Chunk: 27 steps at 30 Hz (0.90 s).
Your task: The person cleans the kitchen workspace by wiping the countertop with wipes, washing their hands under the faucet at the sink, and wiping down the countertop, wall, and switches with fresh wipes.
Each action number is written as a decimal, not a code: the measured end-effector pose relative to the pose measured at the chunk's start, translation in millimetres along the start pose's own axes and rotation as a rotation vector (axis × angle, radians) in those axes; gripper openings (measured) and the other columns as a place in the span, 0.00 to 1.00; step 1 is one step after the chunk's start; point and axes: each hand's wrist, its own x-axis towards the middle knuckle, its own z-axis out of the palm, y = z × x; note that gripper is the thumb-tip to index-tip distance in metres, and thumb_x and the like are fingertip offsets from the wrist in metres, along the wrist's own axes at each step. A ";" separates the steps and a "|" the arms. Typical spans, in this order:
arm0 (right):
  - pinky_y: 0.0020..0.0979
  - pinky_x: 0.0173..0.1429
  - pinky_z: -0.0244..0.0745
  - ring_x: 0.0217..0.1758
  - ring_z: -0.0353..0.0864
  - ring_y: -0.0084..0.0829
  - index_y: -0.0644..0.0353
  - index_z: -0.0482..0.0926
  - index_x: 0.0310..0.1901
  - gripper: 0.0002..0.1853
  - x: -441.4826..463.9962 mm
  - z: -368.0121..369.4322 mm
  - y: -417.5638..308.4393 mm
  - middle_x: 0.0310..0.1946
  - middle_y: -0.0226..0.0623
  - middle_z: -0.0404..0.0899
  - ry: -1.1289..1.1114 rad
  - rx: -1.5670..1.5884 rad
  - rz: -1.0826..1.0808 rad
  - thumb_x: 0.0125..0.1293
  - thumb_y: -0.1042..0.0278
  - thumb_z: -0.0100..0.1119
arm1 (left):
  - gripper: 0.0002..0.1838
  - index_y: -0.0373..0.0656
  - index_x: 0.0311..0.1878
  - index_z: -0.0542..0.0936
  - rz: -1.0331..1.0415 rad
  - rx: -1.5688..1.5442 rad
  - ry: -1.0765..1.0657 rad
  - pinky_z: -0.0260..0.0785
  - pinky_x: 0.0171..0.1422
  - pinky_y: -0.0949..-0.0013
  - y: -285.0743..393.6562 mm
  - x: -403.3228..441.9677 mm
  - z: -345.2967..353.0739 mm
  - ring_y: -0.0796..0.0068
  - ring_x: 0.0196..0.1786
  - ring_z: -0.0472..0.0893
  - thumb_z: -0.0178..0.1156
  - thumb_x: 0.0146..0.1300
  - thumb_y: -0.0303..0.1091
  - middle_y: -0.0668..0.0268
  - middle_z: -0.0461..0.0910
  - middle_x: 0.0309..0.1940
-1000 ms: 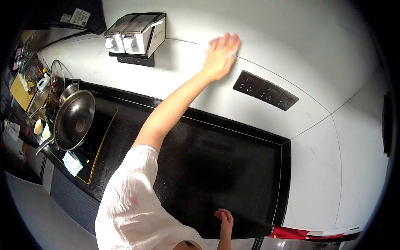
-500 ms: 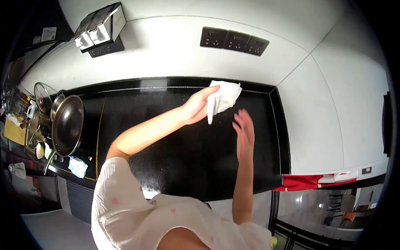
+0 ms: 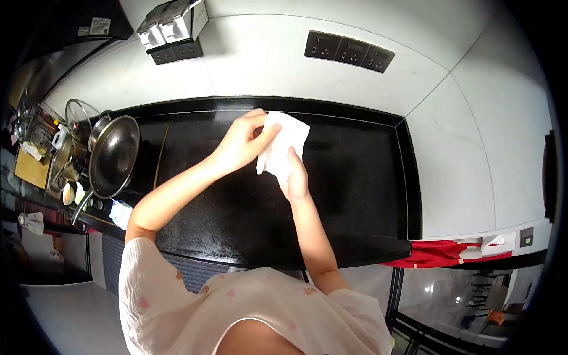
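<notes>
A folded white wipe (image 3: 289, 137) is held up above the black countertop (image 3: 343, 195), between both hands. My left hand (image 3: 241, 143) grips its left edge, thumb lying over the front and fingers partly hidden behind. From below, my right hand (image 3: 296, 179) holds the lower right part with its thumb pressed on the front; its other fingers are hidden by the wipe. Whether the wipe is paper or cloth, I cannot tell.
To the left, a large dark pan (image 3: 114, 157) rests by a glass lid (image 3: 77, 118), with a blue-white packet (image 3: 120, 214) near the counter's front. Wall sockets (image 3: 349, 52) sit above the counter. Red cloth (image 3: 435, 253) hangs at the right corner.
My left hand has brought the wipe leftward and closer. My right hand, free and apart before, has moved left and taken hold of the wipe. The view has shifted slightly.
</notes>
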 end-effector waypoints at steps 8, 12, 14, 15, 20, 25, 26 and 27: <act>0.41 0.59 0.60 0.55 0.66 0.40 0.66 0.56 0.58 0.25 -14.4 10.0 -2.9 0.52 0.46 0.65 0.245 0.464 -0.016 0.64 0.58 0.38 | 0.20 0.38 0.50 0.72 -0.046 0.161 0.017 0.61 0.28 0.79 -1.7 -7.7 -16.2 0.85 0.23 0.66 0.58 0.54 0.32 0.71 0.67 0.18; 0.43 0.48 0.70 0.46 0.72 0.43 0.64 0.60 0.55 0.23 -4.0 -76.1 -46.8 0.46 0.47 0.69 0.472 0.251 -0.039 0.63 0.58 0.40 | 0.12 0.39 0.43 0.76 -0.084 -0.032 0.070 0.60 0.29 0.80 -37.2 -33.6 -20.0 0.85 0.24 0.65 0.56 0.56 0.32 0.71 0.70 0.21; 0.44 0.41 0.72 0.40 0.72 0.42 0.63 0.62 0.52 0.22 25.5 -147.0 -88.6 0.41 0.45 0.70 0.558 0.106 -0.216 0.62 0.56 0.41 | 0.11 0.38 0.42 0.76 -0.135 0.010 0.094 0.63 0.34 0.81 -41.5 -64.2 -27.2 0.84 0.29 0.71 0.53 0.59 0.31 0.66 0.75 0.31; 0.44 0.37 0.72 0.38 0.72 0.41 0.63 0.62 0.51 0.22 44.6 -173.6 -117.1 0.39 0.44 0.70 0.646 -0.021 -0.305 0.61 0.56 0.41 | 0.11 0.37 0.42 0.76 -0.214 -0.009 0.103 0.63 0.33 0.81 -46.8 -81.5 -31.0 0.84 0.28 0.70 0.51 0.60 0.32 0.68 0.75 0.30; 0.40 0.42 0.69 0.38 0.74 0.39 0.70 0.65 0.47 0.20 189.3 -259.0 -235.1 0.39 0.46 0.72 0.833 -0.510 -0.591 0.59 0.60 0.44 | 0.13 0.40 0.38 0.76 -0.725 -0.162 0.378 0.52 0.18 0.83 -69.9 -180.6 -42.5 0.89 0.16 0.62 0.47 0.63 0.38 0.77 0.65 0.15; 0.38 0.49 0.64 0.42 0.73 0.45 0.74 0.71 0.38 0.17 247.3 -229.3 -236.5 0.39 0.52 0.73 1.010 -0.859 -0.691 0.57 0.64 0.45 | 0.13 0.38 0.36 0.75 -0.924 -0.041 0.534 0.54 0.20 0.83 -69.4 -269.6 -38.8 0.88 0.18 0.63 0.47 0.63 0.38 0.75 0.66 0.15; 0.39 0.50 0.64 0.42 0.72 0.47 0.74 0.72 0.37 0.17 252.6 -226.7 -234.7 0.38 0.53 0.73 1.055 -0.959 -0.693 0.57 0.65 0.44 | 0.14 0.37 0.36 0.75 -0.919 -0.030 0.535 0.55 0.20 0.82 -65.6 -280.3 -36.0 0.88 0.18 0.64 0.47 0.63 0.38 0.74 0.66 0.16; 0.40 0.50 0.63 0.42 0.71 0.49 0.74 0.72 0.36 0.16 257.8 -222.8 -231.1 0.38 0.53 0.73 1.096 -1.056 -0.699 0.58 0.65 0.43 | 0.14 0.37 0.36 0.75 -0.910 -0.018 0.537 0.56 0.21 0.82 -63.2 -288.3 -34.7 0.88 0.18 0.64 0.46 0.63 0.38 0.74 0.66 0.16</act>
